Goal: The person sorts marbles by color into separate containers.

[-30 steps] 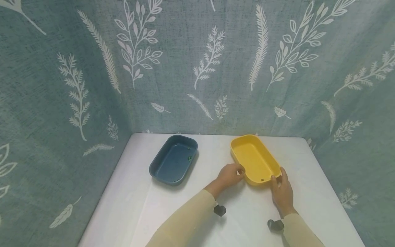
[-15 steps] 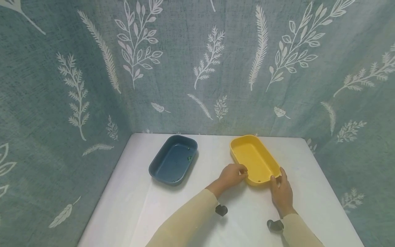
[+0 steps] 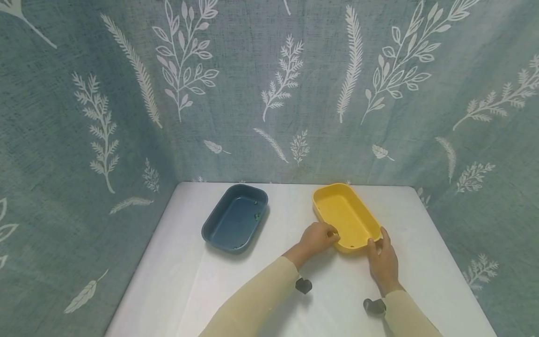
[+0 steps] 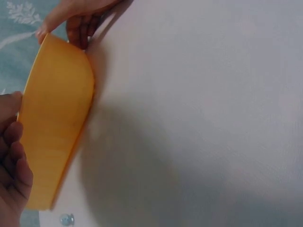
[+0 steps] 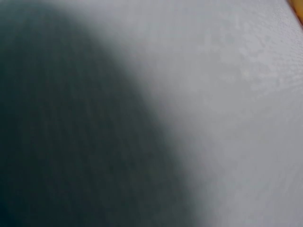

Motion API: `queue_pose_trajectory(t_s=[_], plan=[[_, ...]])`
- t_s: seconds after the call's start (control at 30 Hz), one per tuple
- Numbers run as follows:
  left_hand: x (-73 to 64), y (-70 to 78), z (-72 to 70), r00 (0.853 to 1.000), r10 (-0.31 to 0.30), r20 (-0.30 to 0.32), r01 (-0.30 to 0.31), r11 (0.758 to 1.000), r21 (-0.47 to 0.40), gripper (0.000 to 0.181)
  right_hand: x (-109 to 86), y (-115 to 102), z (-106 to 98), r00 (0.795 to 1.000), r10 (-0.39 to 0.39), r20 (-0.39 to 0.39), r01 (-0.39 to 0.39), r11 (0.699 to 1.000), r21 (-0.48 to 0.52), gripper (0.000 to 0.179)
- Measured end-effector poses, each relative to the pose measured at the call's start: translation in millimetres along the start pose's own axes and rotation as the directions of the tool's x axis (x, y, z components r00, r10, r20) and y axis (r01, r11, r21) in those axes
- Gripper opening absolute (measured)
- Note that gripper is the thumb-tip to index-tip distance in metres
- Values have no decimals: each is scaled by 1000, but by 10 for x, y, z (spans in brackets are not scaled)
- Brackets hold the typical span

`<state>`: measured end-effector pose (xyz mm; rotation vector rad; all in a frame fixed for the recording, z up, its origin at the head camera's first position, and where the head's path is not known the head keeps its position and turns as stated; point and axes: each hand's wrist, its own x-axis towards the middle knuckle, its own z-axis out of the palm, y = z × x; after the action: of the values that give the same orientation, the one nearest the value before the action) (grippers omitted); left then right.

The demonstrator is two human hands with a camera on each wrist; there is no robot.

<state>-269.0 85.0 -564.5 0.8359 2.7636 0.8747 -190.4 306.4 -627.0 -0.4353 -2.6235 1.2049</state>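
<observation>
In the head view a yellow rectangular tray (image 3: 347,217) with rounded corners lies at the back right of the white table. My left hand (image 3: 316,237) is at its near left side, with thumb and finger pinching the rim and the other fingers curled. The left wrist view shows those curled fingers (image 4: 21,172) along the outside of the tray wall. My right hand (image 3: 384,262) grips the near right corner, thumb and fingers apart on the rim. A tiny dark speck shows inside the tray's near end. In the right wrist view, only a dark blur and tabletop fill most of the frame.
A dark blue tray (image 3: 236,217) of similar shape stands to the left, with small green bits along its right inner wall. Patterned green-grey cloth (image 3: 269,93) hangs behind and beside the white table (image 3: 202,290). A small bluish spot (image 4: 66,219) shows in the left wrist view.
My left hand has shifted slightly to the right along the yellow tray's near left rim. The right hand keeps its place on the corner. The head view has shifted a little.
</observation>
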Motion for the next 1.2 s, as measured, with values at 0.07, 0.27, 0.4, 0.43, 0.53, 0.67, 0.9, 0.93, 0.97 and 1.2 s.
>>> queue_pose_trajectory(t_s=[0.07, 0.27, 0.4, 0.43, 0.53, 0.67, 0.9, 0.93, 0.97, 1.2], plan=[[4, -4, 4, 1000, -2, 4, 2, 1000, 6, 26, -2, 1, 0, 1000, -1, -3, 1, 1000, 3, 68], [-7, -46, 30, 1000, 11, 15, -11, 1000, -2, 26, -7, 11, 4, 1000, -15, -9, 15, 1000, 2, 67], [-55, -101, 29, 1000, 30, 2, -30, 998, -47, 23, -8, 15, 9, 1000, -6, -1, 6, 1000, 9, 68], [-71, -117, 27, 999, 33, -4, -33, 998, -58, 23, -8, 14, 11, 1000, -4, 1, 4, 1000, 10, 68], [-126, -183, 22, 999, 26, -25, -28, 996, -86, 24, -4, 16, 13, 1000, -4, -1, 4, 1000, 11, 67], [-194, -321, 33, 998, -3, -68, -4, 995, -100, 26, 14, 26, 12, 1000, -8, -11, 8, 1000, 5, 67], [-320, -566, 3, 991, -49, -125, 43, 998, -47, 22, 41, 39, 26, 1000, 15, -3, -15, 1000, 17, 69], [-336, -592, -6, 990, -55, -127, 50, 998, -42, 22, 39, 36, 27, 1000, 21, 3, -21, 1000, 18, 69], [-350, -617, -13, 990, -62, -129, 58, 998, -33, 22, 38, 37, 28, 1000, 27, 6, -27, 1000, 15, 69], [-401, -748, -61, 984, -141, -113, 136, 989, -52, 23, 23, 20, 27, 1000, 6, -4, -6, 1000, 2, 67]])
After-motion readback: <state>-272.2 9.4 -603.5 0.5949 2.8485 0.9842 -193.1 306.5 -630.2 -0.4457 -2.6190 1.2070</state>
